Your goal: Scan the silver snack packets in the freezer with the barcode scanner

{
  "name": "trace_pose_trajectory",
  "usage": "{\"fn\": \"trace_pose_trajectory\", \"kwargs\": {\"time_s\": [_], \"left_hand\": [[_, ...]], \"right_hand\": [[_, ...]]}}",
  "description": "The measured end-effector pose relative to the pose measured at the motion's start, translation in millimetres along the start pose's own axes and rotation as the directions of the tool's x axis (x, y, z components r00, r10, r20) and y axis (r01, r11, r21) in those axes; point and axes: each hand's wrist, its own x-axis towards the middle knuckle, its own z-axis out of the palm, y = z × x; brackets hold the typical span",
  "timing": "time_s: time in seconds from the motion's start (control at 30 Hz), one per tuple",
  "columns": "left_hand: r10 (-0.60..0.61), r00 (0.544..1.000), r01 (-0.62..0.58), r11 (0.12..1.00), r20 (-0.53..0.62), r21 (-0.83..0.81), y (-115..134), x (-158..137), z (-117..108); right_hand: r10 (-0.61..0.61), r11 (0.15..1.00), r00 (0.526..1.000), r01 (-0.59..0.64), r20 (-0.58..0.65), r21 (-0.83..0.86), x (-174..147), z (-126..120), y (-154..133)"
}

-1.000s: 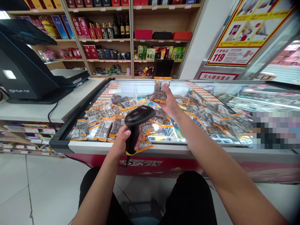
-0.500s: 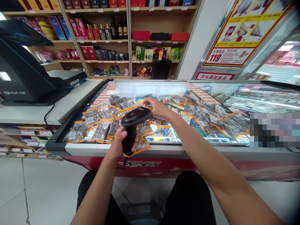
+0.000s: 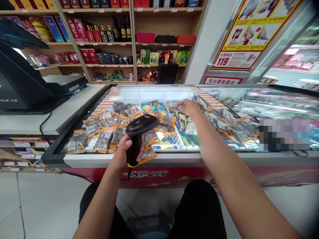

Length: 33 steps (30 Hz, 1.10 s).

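Note:
My left hand [image 3: 122,151] is wrapped round the handle of a black barcode scanner [image 3: 141,126], whose head points to the upper right. Beyond it, my right hand [image 3: 191,108] reaches over the glass-topped freezer, its fingers curled onto the right end of a small clear packet with orange edges [image 3: 173,106]. Part of that packet is hidden behind the fingers. Many similar packets [image 3: 104,139] lie in a spread pile left of and behind the scanner. Another heap of packets [image 3: 223,121] lies on the right, beside my right forearm.
The freezer's grey front rim [image 3: 179,158] runs before my knees. Coloured bags [image 3: 186,127] show under the glass. On the left, a dark checkout machine [image 3: 22,76] stands on a white counter [image 3: 32,121]. Stocked shelves [image 3: 107,43] rise behind. A cable [image 3: 77,176] hangs along the freezer front.
My right hand has moved right, from just behind the scanner head to the packet farther along the glass. My left hand keeps its hold on the scanner. The view has shifted slightly right.

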Motion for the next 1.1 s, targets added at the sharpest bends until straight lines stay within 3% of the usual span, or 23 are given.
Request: {"fn": "trace_pose_trajectory", "kwargs": {"time_s": [0.13, 0.2, 0.27, 0.33, 0.4, 0.43, 0.5, 0.67, 0.9, 1.1], "left_hand": [[0.005, 1.000, -0.005, 1.000, 0.002, 0.007, -0.8, 0.4, -0.4], [0.008, 1.000, -0.008, 1.000, -0.006, 0.009, -2.0, 0.4, -1.4], [0.014, 1.000, -0.014, 1.000, -0.001, -0.002, -3.3, 0.4, -2.4], [0.013, 1.000, -0.013, 1.000, 0.011, -0.013, -4.2, 0.3, -2.9], [0.002, 1.000, -0.001, 1.000, 0.013, -0.014, -4.2, 0.3, -2.7], [-0.004, 1.000, 0.004, 1.000, 0.012, -0.011, -4.0, 0.3, -2.4], [-0.004, 1.000, 0.004, 1.000, 0.016, -0.003, -3.3, 0.3, -1.6], [0.020, 0.999, -0.019, 1.000, 0.032, -0.014, -3.0, 1.0, -0.3], [0.114, 0.992, -0.115, 0.993, -0.046, -0.026, -3.7, 2.4, -0.5], [0.175, 0.980, -0.181, 0.982, -0.100, -0.059, -3.8, 3.3, -2.0]], "right_hand": [[0.070, 0.971, 0.991, -0.042, -0.112, 0.237, -0.2, -6.2, -9.6], [0.086, 0.899, 0.989, -0.025, -0.122, 0.437, -3.0, -10.6, -17.6], [0.105, 0.707, 0.989, 0.002, -0.107, 0.707, -8.1, -14.6, -28.1], [0.059, 0.381, 0.996, 0.035, -0.063, 0.924, -16.0, -17.7, -41.5], [-0.079, 0.079, 0.996, 0.042, -0.036, 0.996, -26.6, -19.9, -56.7], [-0.152, -0.015, 0.988, 0.034, -0.036, 0.999, -32.6, -20.6, -64.4], [-0.249, -0.107, 0.968, 0.013, -0.040, 0.994, -44.5, -21.2, -78.4], [-0.380, -0.133, 0.925, -0.074, 0.019, 0.988, -62.0, -16.6, -95.9], [-0.327, 0.077, 0.941, -0.068, 0.090, 0.995, -64.5, -11.9, -94.5], [-0.411, 0.111, 0.912, 0.046, 0.004, 0.993, -72.6, -17.9, -99.0]]}}
